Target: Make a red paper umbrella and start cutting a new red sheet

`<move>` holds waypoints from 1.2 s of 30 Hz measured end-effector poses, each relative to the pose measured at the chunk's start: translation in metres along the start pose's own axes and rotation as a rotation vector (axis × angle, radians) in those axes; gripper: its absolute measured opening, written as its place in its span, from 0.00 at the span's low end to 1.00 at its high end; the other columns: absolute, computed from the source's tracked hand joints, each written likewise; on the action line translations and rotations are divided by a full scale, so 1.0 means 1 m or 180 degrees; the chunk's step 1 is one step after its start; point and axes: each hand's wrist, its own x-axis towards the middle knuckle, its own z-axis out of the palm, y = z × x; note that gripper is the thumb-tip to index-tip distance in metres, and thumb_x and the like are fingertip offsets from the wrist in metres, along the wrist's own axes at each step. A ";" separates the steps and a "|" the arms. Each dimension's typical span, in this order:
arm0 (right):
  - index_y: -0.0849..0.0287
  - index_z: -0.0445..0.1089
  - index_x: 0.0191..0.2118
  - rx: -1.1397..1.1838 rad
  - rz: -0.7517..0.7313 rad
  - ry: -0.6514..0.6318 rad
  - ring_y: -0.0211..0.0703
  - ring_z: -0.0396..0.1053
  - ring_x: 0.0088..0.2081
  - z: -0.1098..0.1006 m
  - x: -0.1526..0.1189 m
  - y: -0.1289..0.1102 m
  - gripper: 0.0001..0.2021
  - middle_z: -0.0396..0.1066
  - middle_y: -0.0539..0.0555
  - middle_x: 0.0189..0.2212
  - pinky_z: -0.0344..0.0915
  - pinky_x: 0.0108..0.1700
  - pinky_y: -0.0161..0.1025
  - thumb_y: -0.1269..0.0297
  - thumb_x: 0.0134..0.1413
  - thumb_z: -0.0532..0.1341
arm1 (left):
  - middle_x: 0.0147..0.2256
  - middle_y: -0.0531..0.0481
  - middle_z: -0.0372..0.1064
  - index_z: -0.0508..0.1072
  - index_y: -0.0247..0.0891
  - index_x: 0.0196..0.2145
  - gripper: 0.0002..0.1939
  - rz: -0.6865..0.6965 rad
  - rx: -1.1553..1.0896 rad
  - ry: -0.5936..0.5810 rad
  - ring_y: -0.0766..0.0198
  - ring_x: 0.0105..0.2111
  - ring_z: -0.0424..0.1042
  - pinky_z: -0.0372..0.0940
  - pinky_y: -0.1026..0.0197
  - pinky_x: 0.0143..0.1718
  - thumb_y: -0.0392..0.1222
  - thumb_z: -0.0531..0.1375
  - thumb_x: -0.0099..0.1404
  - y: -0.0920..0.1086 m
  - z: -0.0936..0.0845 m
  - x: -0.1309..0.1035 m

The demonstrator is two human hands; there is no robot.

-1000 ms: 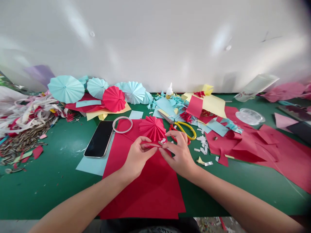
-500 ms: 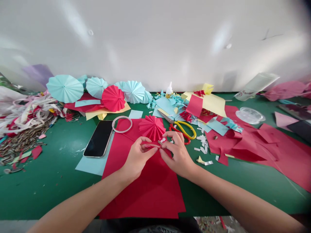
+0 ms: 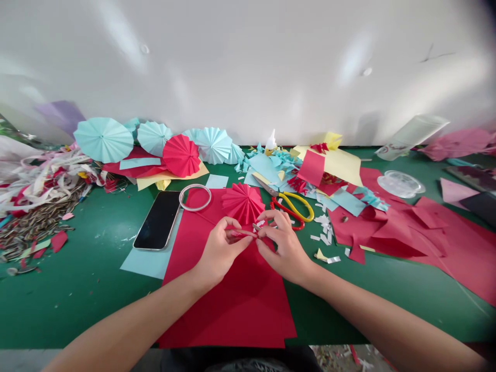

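Above a stack of red paper [image 3: 228,315], both hands meet close to a pleated red paper rosette [image 3: 243,203]. My left hand [image 3: 218,250] pinches a thin red strip [image 3: 245,234] between thumb and fingers, and the strip points to the right. The bent fingers of my right hand [image 3: 285,248] close in at the strip's right end. A small greyish sliver [image 3: 256,226] shows by these fingertips; its kind is unclear. Scissors [image 3: 296,206] with red and yellow handles lie just behind my right hand. A white tape ring [image 3: 195,198] rests up and left of my left hand.
A black phone [image 3: 157,219] lies on light blue paper at the left. Pleated rosettes [image 3: 104,139] line the white wall. Paper scraps [image 3: 279,165] and red offcuts [image 3: 406,232] spread to the right. A heap of ribbons and sticks [image 3: 39,196] is at far left.
Both hands stay almost where they were, still holding at the same spot. The view has shifted very slightly.
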 end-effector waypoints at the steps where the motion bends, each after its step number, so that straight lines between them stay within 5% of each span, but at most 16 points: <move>1: 0.58 0.63 0.25 -0.0003 0.0006 -0.0013 0.49 0.59 0.43 0.000 0.000 0.000 0.04 0.59 0.57 0.38 0.57 0.47 0.51 0.74 0.46 0.55 | 0.28 0.55 0.69 0.60 0.39 0.32 0.14 0.0018 0.0041 0.0004 0.65 0.33 0.72 0.64 0.65 0.34 0.38 0.63 0.51 0.000 0.000 0.000; 15: 0.57 0.63 0.26 0.0068 -0.0025 -0.0049 0.48 0.59 0.42 -0.001 0.002 0.000 0.06 0.60 0.57 0.37 0.58 0.46 0.52 0.74 0.48 0.54 | 0.26 0.56 0.67 0.60 0.39 0.31 0.13 0.0171 0.0286 -0.0027 0.65 0.31 0.71 0.63 0.65 0.32 0.39 0.62 0.51 0.002 -0.003 0.001; 30: 0.58 0.60 0.19 -0.0293 0.0137 0.0258 0.49 0.59 0.41 -0.008 0.009 0.013 0.08 0.62 0.56 0.34 0.60 0.41 0.48 0.76 0.43 0.54 | 0.26 0.58 0.62 0.61 0.39 0.30 0.11 0.0162 -0.0240 0.0315 0.70 0.30 0.69 0.62 0.69 0.31 0.37 0.62 0.52 -0.001 -0.007 0.009; 36: 0.58 0.59 0.18 -0.0603 0.0381 0.0432 0.49 0.60 0.40 -0.008 0.011 0.024 0.09 0.64 0.56 0.34 0.59 0.43 0.49 0.72 0.45 0.56 | 0.26 0.57 0.66 0.59 0.38 0.30 0.12 0.0122 -0.0813 0.0146 0.67 0.33 0.72 0.65 0.60 0.41 0.34 0.61 0.53 0.000 -0.006 0.011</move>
